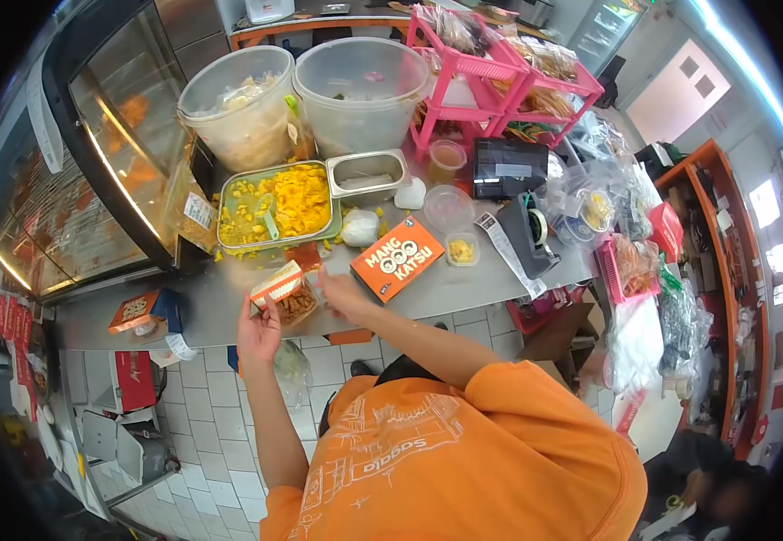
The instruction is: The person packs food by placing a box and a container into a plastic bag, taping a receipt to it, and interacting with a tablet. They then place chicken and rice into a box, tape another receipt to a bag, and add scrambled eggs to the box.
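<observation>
Left hand (259,326) of mine holding the open box (278,287) with fried food (295,307), right hand (341,298) near its other side, I cannot tell how closed, box at the counter (464,296) edge, before the yellow food tray (222,236).

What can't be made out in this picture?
All in the head view:
- Print on the paper strip: too small.
- Some food in the open box: behind its raised flap.
- Fingertips of the right hand: too small and blurred to tell their grip.
- Contents of the left tub: blurred by its cloudy wall.
- Display cabinet: cut off by the dark left edge.
</observation>
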{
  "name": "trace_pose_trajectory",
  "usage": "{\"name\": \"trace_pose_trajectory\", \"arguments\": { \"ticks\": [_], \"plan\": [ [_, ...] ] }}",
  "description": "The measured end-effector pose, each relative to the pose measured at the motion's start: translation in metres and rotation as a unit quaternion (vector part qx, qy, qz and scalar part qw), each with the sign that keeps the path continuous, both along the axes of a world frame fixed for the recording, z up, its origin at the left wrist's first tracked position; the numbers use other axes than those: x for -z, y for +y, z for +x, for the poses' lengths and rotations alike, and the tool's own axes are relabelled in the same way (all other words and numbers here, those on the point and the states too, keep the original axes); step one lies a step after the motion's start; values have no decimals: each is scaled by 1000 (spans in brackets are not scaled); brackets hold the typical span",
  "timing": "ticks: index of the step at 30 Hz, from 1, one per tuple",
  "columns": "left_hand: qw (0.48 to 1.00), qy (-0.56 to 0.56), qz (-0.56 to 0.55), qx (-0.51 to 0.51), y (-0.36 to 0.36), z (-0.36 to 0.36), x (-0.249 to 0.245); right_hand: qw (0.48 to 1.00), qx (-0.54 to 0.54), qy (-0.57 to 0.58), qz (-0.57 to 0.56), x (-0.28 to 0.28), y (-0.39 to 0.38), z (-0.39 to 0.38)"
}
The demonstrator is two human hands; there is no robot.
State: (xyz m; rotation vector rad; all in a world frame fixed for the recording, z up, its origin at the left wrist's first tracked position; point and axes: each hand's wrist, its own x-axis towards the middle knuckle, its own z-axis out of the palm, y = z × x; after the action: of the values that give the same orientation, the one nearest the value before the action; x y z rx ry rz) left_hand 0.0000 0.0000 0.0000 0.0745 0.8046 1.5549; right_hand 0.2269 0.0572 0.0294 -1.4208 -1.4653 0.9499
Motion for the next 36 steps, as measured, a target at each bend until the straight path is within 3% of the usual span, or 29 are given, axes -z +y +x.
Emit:
{"name": "trace_pose_trajectory", "arguments": {
  "ticks": [1, 2, 3, 5, 6, 7, 8, 9, 10, 11, 13, 15, 16, 17, 18, 20, 21, 23, 25, 26, 28, 30, 34, 35, 36],
  "plan": [
    [997, -59, -43, 31, 3, -10, -8, 920, -92, 226, -305, -38, 3, 5],
    [988, -118, -85, 59, 4, -15, -17, 694, -173, 414, -563, -58, 7, 5],
    [979, -167, -101, 57, -14, 39, 6, 701, -140, 382, -586, -54, -1, 45],
    [982, 85, -167, 35, -22, 38, -29, 767, -111, 421, -471, -55, 2, 19],
    [941, 249, -230, 14, -26, 60, -86, 833, -138, 318, -431, -37, 9, 16],
    [939, 249, -237, 8, -34, 68, -86, 829, -143, 317, -437, -4, 3, 16],
    [931, 295, -214, 26, -40, 73, -81, 958, -153, 81, -230, 32, -8, 17],
    [920, 339, -191, 43, -45, 75, -72, 976, -148, -163, 7, 51, -15, 16],
    [951, 277, -136, -22, -48, 78, -45, 922, -248, -257, -149, -3, -22, 23],
    [949, 276, -146, -34, -52, 77, -40, 918, -263, -257, -151, -3, -22, 22],
    [915, 372, -153, -5, -51, 69, -37, 943, -167, -268, -110, 5, -28, 10],
    [896, 388, -208, 51, -43, 57, -37, 929, -277, -232, 78, -51, -16, 9],
    [943, 280, -179, 7, -40, 56, -38, 925, -296, -225, 78, -39, -2, -1],
    [975, 170, -140, -37, -38, 57, -38, 890, -350, -290, 24, -19, 13, -13],
    [973, 171, -146, -51, -39, 57, -30, 845, -398, -356, -29, -7, 18, -21],
    [987, 89, -106, -84, -34, 61, -9, 839, -385, -379, -66, -18, 11, -21],
    [986, 91, -104, -88, -28, 61, -14, 835, -360, -402, -105, -28, 9, -24],
    [969, 158, -168, -87, -32, 69, -29, 826, -355, -431, -74, -30, 6, -23],
    [957, 209, -195, -55, -29, 67, -37, 818, -351, -391, 233, -27, 21, -20],
    [943, 260, -206, -26, -28, 65, -39, 819, -352, -391, 230, -24, 25, -22],
    [925, 311, -219, 7, -29, 65, -29, 848, -393, -342, 96, -17, 29, -26],
    [961, 166, -147, -164, -27, 66, -17, 859, -374, -340, 87, -13, 15, -30],
    [952, 169, -111, -229, -31, 82, -20, 865, -351, -351, 72, -22, 6, -29],
    [835, 507, -161, -140, -31, 78, -24, 864, -355, -350, 70, -19, 5, -29],
    [603, 774, -190, -29, -33, 74, -29, 870, -338, -352, 65, -13, 5, -30]
  ]
}}
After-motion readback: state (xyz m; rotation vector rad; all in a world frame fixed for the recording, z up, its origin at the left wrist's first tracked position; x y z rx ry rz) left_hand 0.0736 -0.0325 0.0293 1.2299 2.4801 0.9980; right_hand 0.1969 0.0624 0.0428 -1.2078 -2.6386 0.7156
